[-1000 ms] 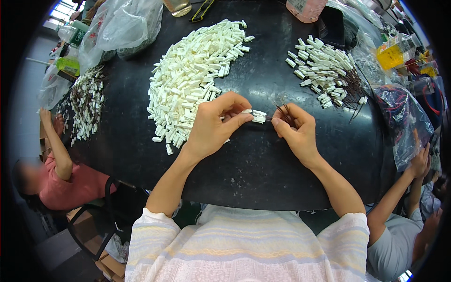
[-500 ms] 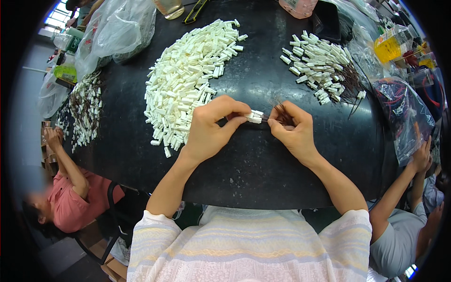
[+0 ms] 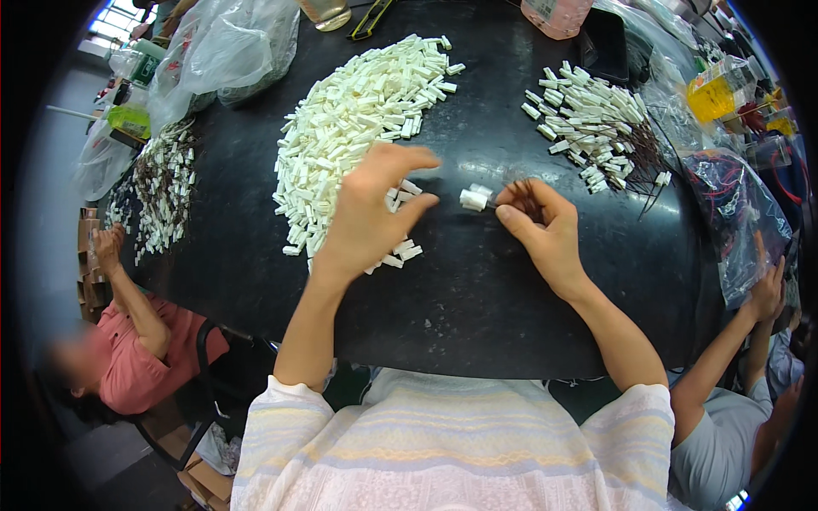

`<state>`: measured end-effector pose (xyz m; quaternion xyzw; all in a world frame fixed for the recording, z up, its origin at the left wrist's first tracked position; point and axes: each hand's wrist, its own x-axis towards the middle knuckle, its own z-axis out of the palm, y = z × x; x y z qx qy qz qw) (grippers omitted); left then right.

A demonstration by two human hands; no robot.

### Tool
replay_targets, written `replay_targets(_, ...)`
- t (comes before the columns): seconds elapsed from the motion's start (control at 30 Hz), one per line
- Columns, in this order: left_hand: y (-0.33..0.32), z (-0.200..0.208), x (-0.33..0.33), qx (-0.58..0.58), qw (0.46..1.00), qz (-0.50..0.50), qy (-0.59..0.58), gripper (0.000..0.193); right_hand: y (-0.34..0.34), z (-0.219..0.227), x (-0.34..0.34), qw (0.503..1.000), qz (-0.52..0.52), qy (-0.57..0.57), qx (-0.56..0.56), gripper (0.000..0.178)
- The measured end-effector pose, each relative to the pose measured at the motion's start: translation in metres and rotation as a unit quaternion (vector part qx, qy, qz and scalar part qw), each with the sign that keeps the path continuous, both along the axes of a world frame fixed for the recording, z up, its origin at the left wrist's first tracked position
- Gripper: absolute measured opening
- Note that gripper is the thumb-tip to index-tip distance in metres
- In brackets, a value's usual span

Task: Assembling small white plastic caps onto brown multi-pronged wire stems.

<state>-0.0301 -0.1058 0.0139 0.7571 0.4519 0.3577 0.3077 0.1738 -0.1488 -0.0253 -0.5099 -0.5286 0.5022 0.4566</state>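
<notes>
My left hand [image 3: 379, 204] is raised over the near right edge of a large pile of white plastic connectors [image 3: 358, 111], thumb and fingers apart, with nothing between them. Several connectors show in the gap between its thumb and forefinger. My right hand [image 3: 545, 226] pinches thin dark wires, and a small cluster of white connectors [image 3: 475, 198] sticks out to the left from its fingertips. The wires are mostly hidden by the fingers. That cluster is slightly blurred, and its exact number cannot be told.
Connectors with brown wires [image 3: 596, 119] lie heaped at the back right, beside a black phone [image 3: 603, 47] and clear bags [image 3: 737, 213]. At the back stand a pink container [image 3: 555, 15] and a yellow cutter [image 3: 371, 19]. Co-workers sit left and right; another wired heap [image 3: 166, 192] lies left.
My left hand has let go of the connectors and moved up and left, its fingers spreading. My right hand still holds the wired connectors, now slightly farther right.
</notes>
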Motion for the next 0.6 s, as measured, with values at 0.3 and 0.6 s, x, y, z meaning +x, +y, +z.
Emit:
replay_targets(0.3, -0.001, -0.01, -0.019, 0.071, 0.966, -0.081, 0.236, 0.018, 0.001, 0.0, -0.002, 0.993, -0.014, 0.1, -0.059, 0.007)
replay_targets(0.6, -0.012, -0.01, 0.006, -0.007, 0.999, -0.043, 0.005, 0.013, -0.001, -0.004, -0.002, 0.999, 0.008, 0.03, -0.01, 0.009)
